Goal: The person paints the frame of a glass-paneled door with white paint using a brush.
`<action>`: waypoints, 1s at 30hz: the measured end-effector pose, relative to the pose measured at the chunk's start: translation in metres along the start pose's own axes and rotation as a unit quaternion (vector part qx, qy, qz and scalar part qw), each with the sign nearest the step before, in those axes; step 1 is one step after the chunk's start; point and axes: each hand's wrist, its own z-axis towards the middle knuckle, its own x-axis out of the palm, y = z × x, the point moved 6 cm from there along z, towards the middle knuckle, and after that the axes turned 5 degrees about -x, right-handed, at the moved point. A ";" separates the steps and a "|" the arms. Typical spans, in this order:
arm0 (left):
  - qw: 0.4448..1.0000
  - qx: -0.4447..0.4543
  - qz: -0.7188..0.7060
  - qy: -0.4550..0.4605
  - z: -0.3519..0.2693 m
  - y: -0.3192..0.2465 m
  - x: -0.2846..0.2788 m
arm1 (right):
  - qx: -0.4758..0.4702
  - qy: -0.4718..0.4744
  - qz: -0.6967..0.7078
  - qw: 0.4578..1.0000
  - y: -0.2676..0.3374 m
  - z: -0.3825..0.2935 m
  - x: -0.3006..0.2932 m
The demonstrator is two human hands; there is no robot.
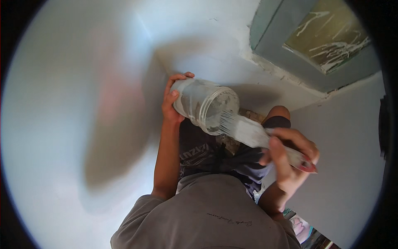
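My left hand (pixel 172 99) grips the bottom end of a translucent plastic jar (pixel 194 98), which is tilted on its side with the mouth facing right. White paint smears coat its walls. In my right hand (pixel 290 155) is a flat paintbrush (pixel 250 130), held by its handle, whose end is red. The bristles are caked with white and separated into clumps. Their tips are at the jar's mouth, just inside or in front of the rim; which one I cannot tell.
White walls (pixel 46 130) meet in a corner ahead of me. At upper right, a grey frame (pixel 270 49) surrounds a paint-splashed pane (pixel 337 37). Another pale wall or panel (pixel 339 149) stands close on my right. Below it lie some colourful items (pixel 301 228).
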 end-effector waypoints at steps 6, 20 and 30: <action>0.998 0.034 0.004 0.057 0.003 -0.008 0.023 | 0.000 0.022 -0.031 0.999 -0.038 0.001 0.038; 0.995 0.068 0.032 0.069 0.009 -0.010 0.025 | -0.087 0.007 -0.115 0.990 -0.050 0.003 0.047; 0.993 0.076 0.022 0.082 0.010 -0.013 0.021 | -0.067 0.026 -0.092 0.993 -0.052 0.006 0.050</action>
